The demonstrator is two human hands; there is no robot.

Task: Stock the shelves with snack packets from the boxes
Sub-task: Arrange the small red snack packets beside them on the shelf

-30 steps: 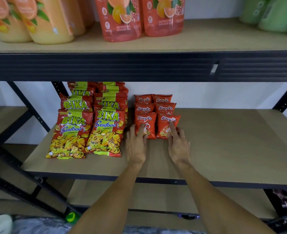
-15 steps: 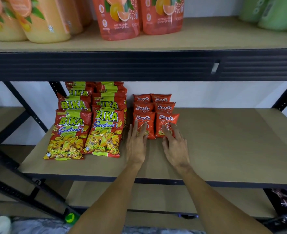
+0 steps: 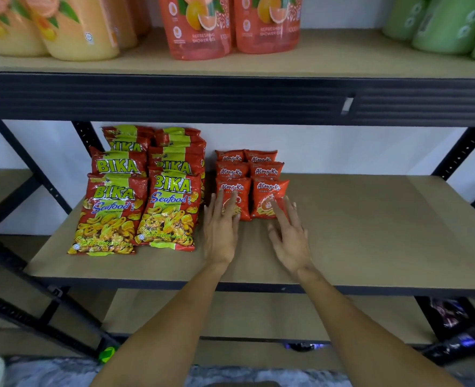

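Note:
Two rows of small red Alang-Ku snack packets (image 3: 267, 191) lie on the middle wooden shelf (image 3: 370, 233), overlapping toward the back. Left of them lie two rows of large red-and-yellow BIKA Seafood packets (image 3: 172, 210). My left hand (image 3: 221, 230) lies flat with straight fingers on the front left small packet (image 3: 242, 196). My right hand (image 3: 288, 236) is spread open, its fingertips touching the lower edge of the front right small packet. Neither hand holds anything.
The upper shelf (image 3: 328, 62) carries yellow pouches (image 3: 71, 32), orange shower-gel refill pouches (image 3: 200, 26) and green pouches (image 3: 443, 23). A black steel beam (image 3: 175, 99) fronts it. A lower shelf (image 3: 258, 317) sits beneath, with dark packets (image 3: 451, 317) at the lower right.
My right hand slid back from the top of the front right packet toward its lower edge. My left hand stayed on the front left packet. The camera moved slightly closer.

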